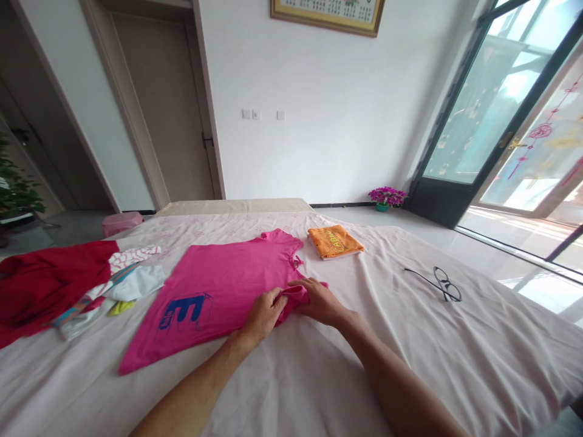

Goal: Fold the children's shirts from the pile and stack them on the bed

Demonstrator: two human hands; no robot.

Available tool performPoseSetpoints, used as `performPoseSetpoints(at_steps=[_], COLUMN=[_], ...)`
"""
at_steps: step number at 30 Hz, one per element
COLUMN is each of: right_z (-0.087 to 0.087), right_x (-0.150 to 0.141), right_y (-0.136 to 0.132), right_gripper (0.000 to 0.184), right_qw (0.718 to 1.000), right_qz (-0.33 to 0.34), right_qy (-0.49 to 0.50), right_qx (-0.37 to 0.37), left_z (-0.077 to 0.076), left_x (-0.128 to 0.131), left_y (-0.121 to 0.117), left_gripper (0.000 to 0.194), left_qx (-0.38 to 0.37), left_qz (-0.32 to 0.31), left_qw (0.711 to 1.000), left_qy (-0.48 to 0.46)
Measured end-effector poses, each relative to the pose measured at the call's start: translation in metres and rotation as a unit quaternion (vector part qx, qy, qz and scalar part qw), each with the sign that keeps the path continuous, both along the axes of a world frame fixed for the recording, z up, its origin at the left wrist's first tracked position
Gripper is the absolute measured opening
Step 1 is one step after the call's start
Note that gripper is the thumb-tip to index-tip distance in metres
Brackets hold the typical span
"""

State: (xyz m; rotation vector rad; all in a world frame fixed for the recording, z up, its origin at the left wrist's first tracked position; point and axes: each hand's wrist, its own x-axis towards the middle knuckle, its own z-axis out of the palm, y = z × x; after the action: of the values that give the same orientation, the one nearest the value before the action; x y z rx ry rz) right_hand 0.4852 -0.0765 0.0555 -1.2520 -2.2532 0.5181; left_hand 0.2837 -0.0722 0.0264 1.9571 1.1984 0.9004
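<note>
A pink T-shirt (228, 273) with a dark blue letter print lies spread on the bed, its hem to the left and its neck to the right. My left hand (264, 314) grips the shirt's near edge by the sleeve, thumb on top. Just right of it, my right hand (319, 301) has its fingers closed on the same sleeve, with a raised fold of pink cloth between the two hands. Beyond my right hand sits a folded orange garment (336, 242) with yellow lettering, apart from the shirt.
A red garment (45, 279) and several crumpled light clothes (132, 282) lie at the left. Black-framed glasses (444, 284) rest on the pale sheet (401, 340) at the right. Behind the bed are a pink stool (122, 223), purple flowers (387, 196) and a glass door (473, 109).
</note>
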Motion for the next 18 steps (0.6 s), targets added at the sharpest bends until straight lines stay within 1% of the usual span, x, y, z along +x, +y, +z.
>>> performPoseSetpoints(at_steps=[1, 2, 3, 5, 6, 8, 10, 11, 12, 13, 15, 17, 18], right_z=[-0.006, -0.011, -0.014, -0.015, -0.013, -0.007, -0.002, 0.0, 0.001, 0.002, 0.003, 0.005, 0.007], right_x=[-0.004, -0.007, -0.008, -0.008, -0.006, -0.004, -0.002, -0.002, -0.002, -0.002, -0.002, -0.001, 0.0], right_y=[0.002, 0.005, 0.007, 0.011, 0.013, 0.018, 0.024, 0.028, 0.032, 0.037, 0.047, 0.06, 0.067], right_gripper=[0.036, 0.026, 0.026, 0.035, 0.039, 0.043, 0.044, 0.044, 0.044, 0.045, 0.046, 0.048, 0.05], right_qw=[0.999, 0.998, 0.994, 0.984, 0.98, 0.975, 0.973, 0.972, 0.972, 0.972, 0.973, 0.977, 0.979], right_qz=[-0.009, -0.012, -0.011, -0.013, -0.021, -0.044, -0.078, -0.095, -0.11, -0.12, -0.132, -0.142, -0.148], right_qy=[0.026, 0.056, 0.089, 0.151, 0.176, 0.202, 0.202, 0.199, 0.195, 0.191, 0.178, 0.154, 0.135], right_qx=[-0.016, -0.039, -0.063, -0.092, -0.091, -0.08, -0.074, -0.074, -0.074, -0.071, -0.059, -0.046, -0.038], left_z=[0.004, 0.008, 0.012, 0.019, 0.021, 0.022, 0.018, 0.015, 0.012, 0.009, 0.005, 0.004, 0.005], left_x=[-0.006, -0.014, -0.026, -0.057, -0.076, -0.118, -0.16, -0.181, -0.2, -0.218, -0.251, -0.278, -0.288], left_y=[-0.002, -0.005, -0.008, -0.018, -0.024, -0.036, -0.045, -0.048, -0.048, -0.046, -0.036, -0.019, -0.009], left_gripper=[0.024, 0.027, 0.036, 0.053, 0.053, 0.05, 0.051, 0.05, 0.047, 0.043, 0.032, 0.022, 0.021], left_qx=[-0.003, 0.0, 0.009, 0.054, 0.086, 0.132, 0.136, 0.122, 0.107, 0.097, 0.072, 0.035, 0.017], left_qz=[-0.02, -0.036, -0.048, -0.053, -0.052, 0.002, 0.078, 0.093, 0.103, 0.112, 0.134, 0.16, 0.175], left_qw=[1.0, 0.999, 0.998, 0.991, 0.98, 0.948, 0.908, 0.894, 0.889, 0.889, 0.904, 0.925, 0.933], left_qy=[-0.001, 0.007, 0.028, 0.109, 0.169, 0.289, 0.39, 0.42, 0.434, 0.433, 0.399, 0.342, 0.314])
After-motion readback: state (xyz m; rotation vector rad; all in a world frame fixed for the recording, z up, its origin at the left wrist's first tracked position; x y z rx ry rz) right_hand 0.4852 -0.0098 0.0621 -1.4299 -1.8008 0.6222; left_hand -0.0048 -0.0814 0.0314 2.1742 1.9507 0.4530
